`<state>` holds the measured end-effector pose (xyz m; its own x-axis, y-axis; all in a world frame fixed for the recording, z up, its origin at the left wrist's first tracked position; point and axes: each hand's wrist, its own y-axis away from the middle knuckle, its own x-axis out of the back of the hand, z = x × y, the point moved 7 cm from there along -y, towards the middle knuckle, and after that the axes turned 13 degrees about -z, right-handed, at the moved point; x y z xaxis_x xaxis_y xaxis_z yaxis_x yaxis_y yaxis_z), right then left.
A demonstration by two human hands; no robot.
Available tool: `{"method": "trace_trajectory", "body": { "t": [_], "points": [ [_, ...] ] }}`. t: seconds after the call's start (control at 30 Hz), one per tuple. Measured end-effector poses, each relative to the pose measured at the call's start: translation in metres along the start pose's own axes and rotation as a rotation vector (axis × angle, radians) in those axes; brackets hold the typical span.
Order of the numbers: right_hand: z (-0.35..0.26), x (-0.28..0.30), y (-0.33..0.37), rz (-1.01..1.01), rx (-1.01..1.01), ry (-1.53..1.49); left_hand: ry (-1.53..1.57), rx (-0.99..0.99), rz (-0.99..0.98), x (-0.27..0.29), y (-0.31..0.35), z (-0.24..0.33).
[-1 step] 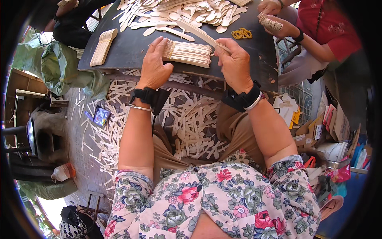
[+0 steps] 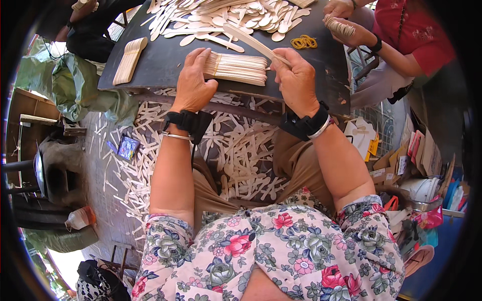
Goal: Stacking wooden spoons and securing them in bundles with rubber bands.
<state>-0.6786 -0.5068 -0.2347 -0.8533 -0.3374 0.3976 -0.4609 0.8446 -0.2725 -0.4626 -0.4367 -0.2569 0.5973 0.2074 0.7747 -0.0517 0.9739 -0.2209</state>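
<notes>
A thick stack of flat wooden cutlery lies on its side near the front edge of the dark table, with what looks like a yellow rubber band around its left part. My left hand grips the stack's left end between fingers and thumb. Past the stack's right end, my right hand is closed on a few wooden knives, whose blades slant up and left above the stack. I cannot tell exactly how many knives it holds.
A loose heap of wooden spoons and knives covers the table's far side. Yellow rubber bands lie right, a neat spoon stack left. Scattered cutlery covers the floor below. At far right, a co-worker's hand holds wooden pieces.
</notes>
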Motion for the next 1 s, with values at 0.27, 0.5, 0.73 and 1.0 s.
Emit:
{"method": "trace_trajectory", "body": {
  "t": [0.27, 0.5, 0.73, 1.0],
  "points": [
    [0.009, 0.012, -0.001, 0.019, -0.057, -0.027, 0.042, 0.022, -0.046, 0.006, 0.004, 0.006],
    [0.007, 0.006, -0.003, -0.004, -0.074, -0.125, 0.086, -0.021, 0.016, 0.012, 0.021, 0.010],
    [0.004, 0.007, -0.004, -0.001, -0.094, -0.291, 0.140, -0.050, 0.116, 0.025, 0.032, 0.025],
    [0.004, 0.013, -0.005, 0.041, -0.034, -0.411, 0.112, -0.111, 0.151, 0.030, 0.037, 0.043]
  ]
}}
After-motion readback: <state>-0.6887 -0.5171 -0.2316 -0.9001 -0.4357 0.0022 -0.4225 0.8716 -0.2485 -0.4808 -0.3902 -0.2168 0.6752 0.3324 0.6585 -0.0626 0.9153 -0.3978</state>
